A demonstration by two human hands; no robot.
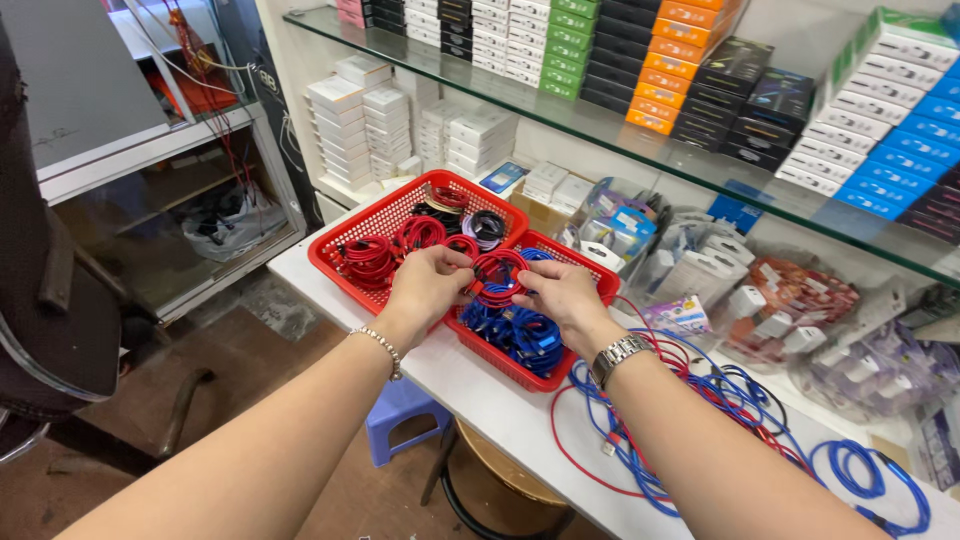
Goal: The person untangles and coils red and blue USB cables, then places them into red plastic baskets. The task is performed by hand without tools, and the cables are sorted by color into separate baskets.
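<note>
Pinching 1 coiled red cable between left hand and right hand, over 2 red baskets to keep loops tidy.

Red coiled cable between left hand and right hand. Red mesh baskets, blue coils at 6 o'clock. White table. Orange, green, black, blue boxes at 12 o'clock. Silver watch.
</note>
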